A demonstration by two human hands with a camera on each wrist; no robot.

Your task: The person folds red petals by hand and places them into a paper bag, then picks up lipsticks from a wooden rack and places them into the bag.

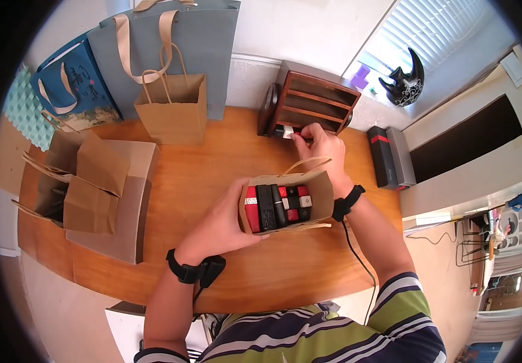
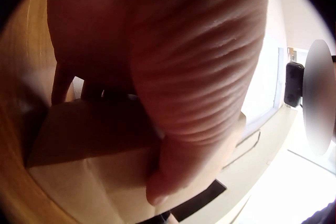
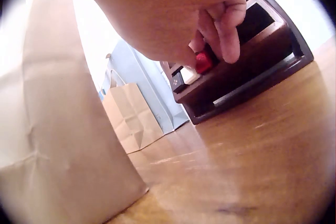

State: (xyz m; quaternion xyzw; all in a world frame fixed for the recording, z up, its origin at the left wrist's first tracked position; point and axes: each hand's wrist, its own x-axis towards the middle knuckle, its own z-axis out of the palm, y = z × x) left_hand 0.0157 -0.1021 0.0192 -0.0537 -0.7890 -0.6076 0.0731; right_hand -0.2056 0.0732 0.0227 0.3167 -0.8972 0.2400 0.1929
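Note:
My left hand [image 1: 215,227] grips the side of a brown paper bag [image 1: 324,189], its thumb lying along the near side in the left wrist view. Small red, black and white boxes [image 1: 292,202] fill the bag, along with a wider black box [image 1: 265,207]. Beyond the bag, my right hand [image 1: 324,151] reaches to the lowest tier of a dark wooden rack [image 1: 321,100]. There its thumb and fingers pinch a small red box [image 3: 203,63]. Beside that stand a white box [image 3: 190,75] and a black box [image 3: 178,82] on the same tier.
Another brown paper bag [image 1: 173,118] stands before a large grey-blue bag [image 1: 212,66] and a dark blue gift bag [image 1: 79,85]. More brown bags [image 1: 91,199] sit on a flat cardboard box [image 1: 134,206] at left. Right of the rack lies a long black box [image 1: 382,157].

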